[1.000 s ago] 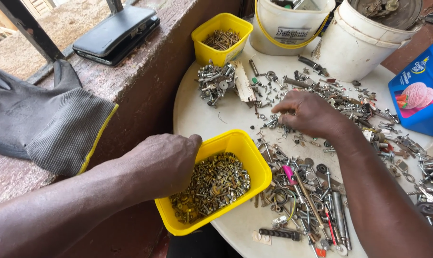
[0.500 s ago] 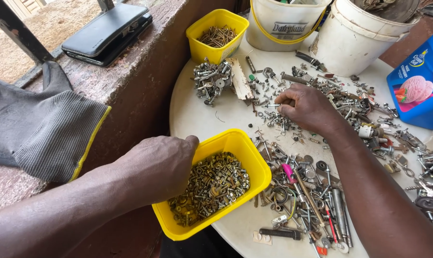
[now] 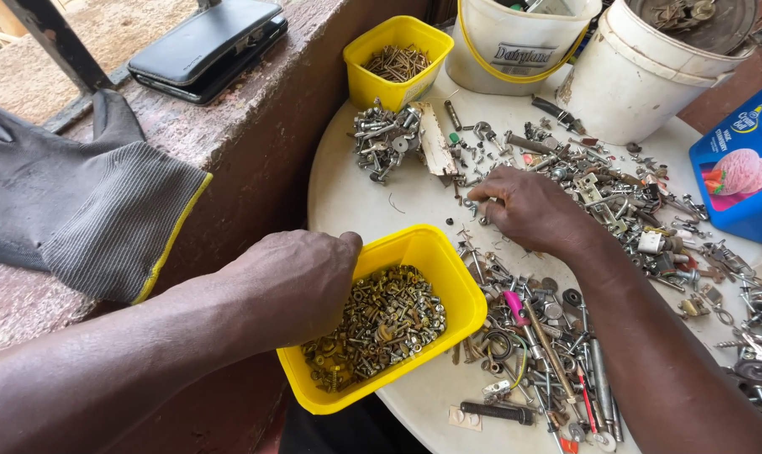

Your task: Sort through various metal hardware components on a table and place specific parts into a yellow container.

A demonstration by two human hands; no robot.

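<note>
My left hand (image 3: 292,282) grips the near-left rim of a yellow plastic tub (image 3: 456,282) that holds many small brass-coloured nuts and screws (image 3: 381,324). The tub sits at the near edge of a round white table (image 3: 347,197). My right hand (image 3: 536,210) rests palm down on the table beyond the tub, its fingertips pinched on small metal bits in a spread of loose screws, bolts and washers (image 3: 616,202). What the fingers hold is too small to tell.
A second yellow tub (image 3: 395,60) with nails stands at the back, next to two white buckets (image 3: 515,46) (image 3: 650,71). A blue carton (image 3: 738,176) lies right. A bolt pile (image 3: 385,139) sits mid-table. A grey glove (image 3: 78,202) and a black case (image 3: 208,46) lie on the ledge.
My right hand has drawn slightly toward the table's middle, fingers still picking among the loose hardware. My left hand keeps its hold on the tub.
</note>
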